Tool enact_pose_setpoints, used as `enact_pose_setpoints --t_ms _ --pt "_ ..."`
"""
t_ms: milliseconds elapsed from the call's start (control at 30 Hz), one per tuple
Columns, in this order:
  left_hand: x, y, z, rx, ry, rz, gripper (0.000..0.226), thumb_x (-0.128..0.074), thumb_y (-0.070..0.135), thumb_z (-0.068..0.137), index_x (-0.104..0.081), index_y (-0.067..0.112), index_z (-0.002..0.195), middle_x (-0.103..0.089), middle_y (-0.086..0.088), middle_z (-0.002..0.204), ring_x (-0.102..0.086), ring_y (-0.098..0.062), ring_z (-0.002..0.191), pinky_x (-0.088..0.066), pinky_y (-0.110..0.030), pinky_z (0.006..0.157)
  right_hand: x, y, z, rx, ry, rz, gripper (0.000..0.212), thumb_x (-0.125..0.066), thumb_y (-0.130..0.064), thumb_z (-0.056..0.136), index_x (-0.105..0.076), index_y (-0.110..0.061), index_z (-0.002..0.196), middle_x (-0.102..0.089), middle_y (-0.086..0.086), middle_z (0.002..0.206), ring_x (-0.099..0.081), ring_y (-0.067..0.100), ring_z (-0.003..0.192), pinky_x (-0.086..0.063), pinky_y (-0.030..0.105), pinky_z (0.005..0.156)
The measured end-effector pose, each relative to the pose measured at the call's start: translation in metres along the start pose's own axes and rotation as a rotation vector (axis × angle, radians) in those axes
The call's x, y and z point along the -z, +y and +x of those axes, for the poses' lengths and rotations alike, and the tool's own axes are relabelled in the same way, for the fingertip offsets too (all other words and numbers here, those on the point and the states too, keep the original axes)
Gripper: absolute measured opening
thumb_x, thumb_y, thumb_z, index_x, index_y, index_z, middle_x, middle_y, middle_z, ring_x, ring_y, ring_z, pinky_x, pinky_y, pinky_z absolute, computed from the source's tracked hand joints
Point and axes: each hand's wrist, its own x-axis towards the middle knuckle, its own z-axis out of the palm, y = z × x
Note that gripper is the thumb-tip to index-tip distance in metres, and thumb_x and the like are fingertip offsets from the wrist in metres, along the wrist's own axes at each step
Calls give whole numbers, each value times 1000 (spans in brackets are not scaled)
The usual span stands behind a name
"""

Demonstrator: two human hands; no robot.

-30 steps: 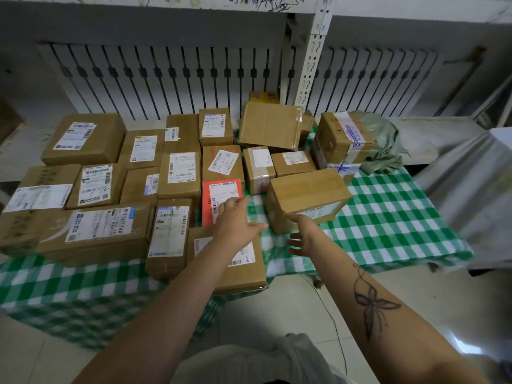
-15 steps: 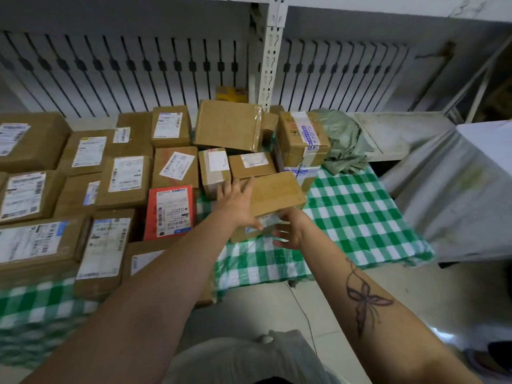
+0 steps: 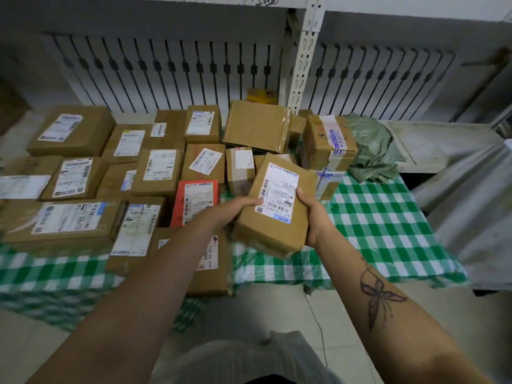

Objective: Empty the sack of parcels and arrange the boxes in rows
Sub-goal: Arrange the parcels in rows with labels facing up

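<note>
The sack (image 3: 371, 145) lies crumpled at the far right of the checked cloth (image 3: 382, 217); we judge it emptied. Rows of boxes (image 3: 158, 173) fill the left, while a loose heap (image 3: 257, 126) behind, crowding our reach, awaits sorting. We hold one labelled box (image 3: 277, 206) above the cloth, left hand (image 3: 235, 209) and right hand (image 3: 313, 214) curled round its sides.

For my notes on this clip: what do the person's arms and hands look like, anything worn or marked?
The left hand and right hand are bare: no gloves, rings or watch visible. No sleeves reach the forearms. The right forearm bears a dark butterfly tattoo with a thin curling line trailing toward the wrist.
</note>
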Motion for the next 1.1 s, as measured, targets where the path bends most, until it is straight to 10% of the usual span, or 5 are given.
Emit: enact_pose_setpoints --t_ms 200,467,867,1100 --pt "4 -17 -8 -42 138 115 32 -56 43 88 -56 26 116 -60 -2 126 -55 -25 117 -38 -47 106 -2 11 1 -143 -48 -226 26 -60 -32 86 -66 -11 101 -74 10 74 -69 28 67 -54 39 68" --pt "-8 -29 -7 -126 294 315 53 -61 12 87 -39 17 135 -58 -5 126 -57 -24 113 -46 -32 83 -6 37 2 -239 38 -466 39 -65 -37 85 -58 -9 111 -65 11 103 -60 34 108 -46 51 98" --pt "-24 -32 9 -165 441 419 39 -55 5 88 -50 12 126 -61 -10 120 -59 -24 108 -47 -26 78 7 24 15 -236 -42 -677 48 -56 -41 89 -51 -9 125 -59 12 121 -54 30 113 -41 43 103" --pt "-32 -20 17 -224 687 259 28 -53 14 92 -53 10 119 -58 -7 117 -56 -19 101 -48 -28 77 2 -1 38 78 147 -728 52 -54 -28 93 -40 -5 138 -50 13 137 -49 31 122 -40 38 98"
